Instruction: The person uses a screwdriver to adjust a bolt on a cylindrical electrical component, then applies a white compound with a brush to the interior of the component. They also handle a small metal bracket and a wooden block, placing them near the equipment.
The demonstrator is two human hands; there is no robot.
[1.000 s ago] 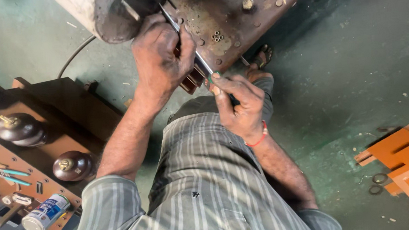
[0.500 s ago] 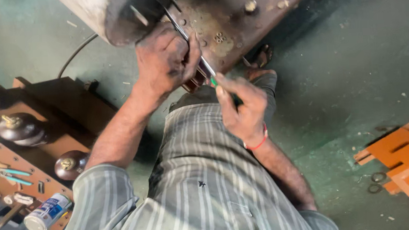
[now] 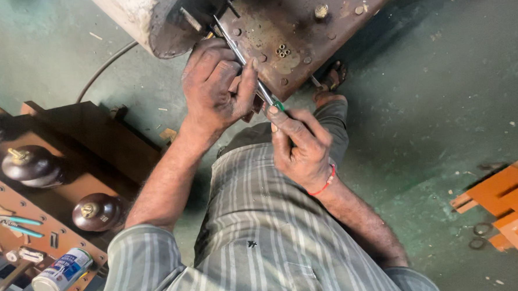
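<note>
Your right hand (image 3: pixel 300 146) is fisted round the green handle of a screwdriver (image 3: pixel 250 70), thumb on top. The shaft runs up-left across the rusty brown plate (image 3: pixel 324 38), tip hidden near the grey drum (image 3: pixel 148 16). Your left hand (image 3: pixel 216 89) is curled over the shaft, fingers pinching it mid-length, knuckles pressed against the plate's lower edge. Hands nearly touch, so little room between them; the plate edge sits right under both. Open green floor (image 3: pixel 421 132) to the right, orange metal parts (image 3: pixel 509 201) well apart. On your left, dark insulators (image 3: pixel 33 166) and a spray can (image 3: pixel 61 273) on a brown board, clear of your elbow. Against half a second ago: left hand has shifted slightly down the shaft, right grip unchanged.
</note>
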